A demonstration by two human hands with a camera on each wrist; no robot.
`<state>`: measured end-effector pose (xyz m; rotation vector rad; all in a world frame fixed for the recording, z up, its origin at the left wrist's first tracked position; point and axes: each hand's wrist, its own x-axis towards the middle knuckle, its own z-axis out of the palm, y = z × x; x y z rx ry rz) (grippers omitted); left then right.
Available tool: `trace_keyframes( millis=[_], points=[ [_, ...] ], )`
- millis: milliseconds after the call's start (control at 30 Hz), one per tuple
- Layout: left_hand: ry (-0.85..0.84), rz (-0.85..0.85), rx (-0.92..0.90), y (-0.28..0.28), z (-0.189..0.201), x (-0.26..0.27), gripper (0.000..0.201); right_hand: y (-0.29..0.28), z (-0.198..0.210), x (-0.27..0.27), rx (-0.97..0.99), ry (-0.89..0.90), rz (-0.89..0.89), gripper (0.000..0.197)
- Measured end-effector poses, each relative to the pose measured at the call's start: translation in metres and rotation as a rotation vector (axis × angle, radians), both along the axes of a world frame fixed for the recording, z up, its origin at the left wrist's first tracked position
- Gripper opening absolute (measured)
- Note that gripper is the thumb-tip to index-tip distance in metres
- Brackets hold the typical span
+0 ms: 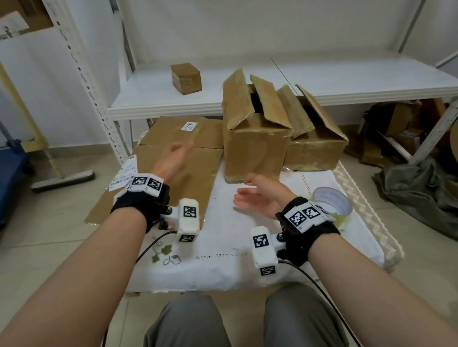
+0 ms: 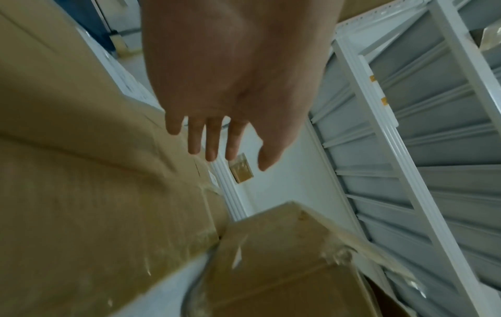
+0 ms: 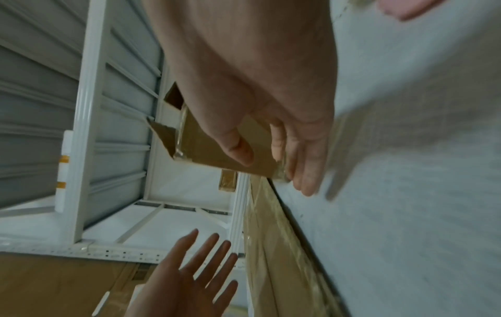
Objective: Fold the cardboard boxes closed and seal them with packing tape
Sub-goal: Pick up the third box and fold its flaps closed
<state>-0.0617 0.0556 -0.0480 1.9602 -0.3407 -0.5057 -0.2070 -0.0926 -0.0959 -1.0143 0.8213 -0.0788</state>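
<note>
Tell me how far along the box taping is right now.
Barely started. Done: nothing visibly sealed among the two upright boxes, whose flaps stand open. In hand: nothing; the left hand and right hand are both empty. Left: folding the flaps and taping; the tape roll lies untouched.

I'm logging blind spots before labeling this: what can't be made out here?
- Inside of the open boxes: head view, raised flaps and shadow hide it.
- Tape roll: the right wrist band covers part of it.
- Label on the flat cardboard: print too small.

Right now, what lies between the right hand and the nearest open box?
Only bare white cloth, in the head view; right hand, box.
</note>
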Motion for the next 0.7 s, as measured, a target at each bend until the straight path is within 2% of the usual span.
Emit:
trace_keyframes(
  millis=[67, 100, 267, 400, 533, 600, 700],
  points=[
    [-0.041, 0.114, 0.05, 0.02, -0.006, 0.016, 0.039, 0.014, 0.001, 0.008, -0.032, 0.018, 0.08, 0.016],
    [-0.061, 0.172, 0.082, 0.031, -0.008, 0.021, 0.039, 0.021, 0.003, 0.013, -0.042, 0.025, 0.119, 0.014],
    [-0.079, 0.478, 0.265, 0.071, -0.025, 0.03, 0.076, 0.049, 0.002, 0.034, -0.057, 0.044, 0.202, 0.025],
    [0.062, 0.665, 0.24, 0.1, -0.035, 0.024, 0.081, 0.062, 0.007, 0.036, 0.001, 0.022, 0.188, 0.003],
    [0.232, 0.793, 0.163, 0.114, -0.039, 0.018, 0.085, 0.066, 0.005, 0.039, -0.108, 0.039, 0.175, 0.012],
    [0.281, 0.83, 0.096, 0.12, -0.043, 0.025, 0.092, 0.067, 0.003, 0.04, -0.124, 0.036, 0.176, 0.009],
    [0.371, 0.788, -0.003, 0.131, -0.061, 0.042, 0.098, 0.068, 0.002, 0.035, -0.147, 0.024, 0.196, 0.017]
  ],
)
